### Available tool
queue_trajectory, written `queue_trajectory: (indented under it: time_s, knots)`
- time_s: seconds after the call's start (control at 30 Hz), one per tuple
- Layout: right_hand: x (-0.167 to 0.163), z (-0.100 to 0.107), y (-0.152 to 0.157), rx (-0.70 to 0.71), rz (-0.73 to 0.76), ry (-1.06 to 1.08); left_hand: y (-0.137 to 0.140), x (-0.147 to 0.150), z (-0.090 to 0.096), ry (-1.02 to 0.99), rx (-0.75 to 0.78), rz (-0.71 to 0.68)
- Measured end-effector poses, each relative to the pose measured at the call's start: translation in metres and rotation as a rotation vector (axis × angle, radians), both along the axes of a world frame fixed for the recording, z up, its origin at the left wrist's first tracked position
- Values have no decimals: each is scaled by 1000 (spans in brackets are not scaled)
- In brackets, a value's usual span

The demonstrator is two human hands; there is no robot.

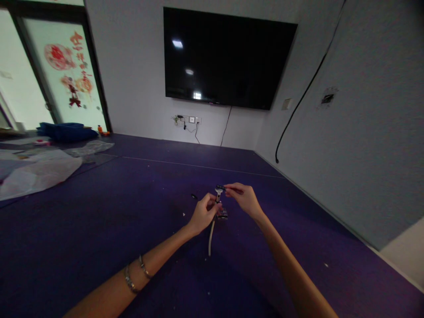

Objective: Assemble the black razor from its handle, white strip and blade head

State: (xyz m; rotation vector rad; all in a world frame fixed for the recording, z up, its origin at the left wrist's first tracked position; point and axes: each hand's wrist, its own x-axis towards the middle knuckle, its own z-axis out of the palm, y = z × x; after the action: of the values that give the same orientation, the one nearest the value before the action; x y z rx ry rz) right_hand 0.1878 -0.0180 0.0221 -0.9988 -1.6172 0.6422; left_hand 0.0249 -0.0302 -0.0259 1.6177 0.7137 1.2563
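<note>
In the middle of the head view, my left hand [203,213] is closed around what looks like a razor [218,193], with a silver T-shaped neck. A pale, slightly curved length [211,238], apparently its handle, runs down below my fingers. Across the top of the neck lies a dark bar like a blade cartridge [220,187]. My right hand [244,198] pinches the right end of that bar between thumb and fingers. Just below the hands is a small dark and clear piece [223,214], partly hidden by my left fingers. A small black piece [194,196] lies left of them.
The dark purple surface [149,221] spreads around my hands, with small white scraps on it. Clear plastic sheeting [43,170] and a blue cloth bundle [71,131] lie at left. A wall-mounted television [228,57] is ahead; a black cable [298,106] hangs at right.
</note>
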Motion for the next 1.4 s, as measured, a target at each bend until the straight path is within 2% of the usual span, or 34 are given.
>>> queue_trajectory:
  time_s: [0.43,0.8,1.4]
  knots:
    - [-5,6,-7,25,67,-29,2,-1,-2,6,0,-28]
    - [-8,11,-13,43,29,-67,0,-2,1,2,-5,-23]
    - [-6,3,-5,-7,34,-61,-2,0,2,19,-2,3]
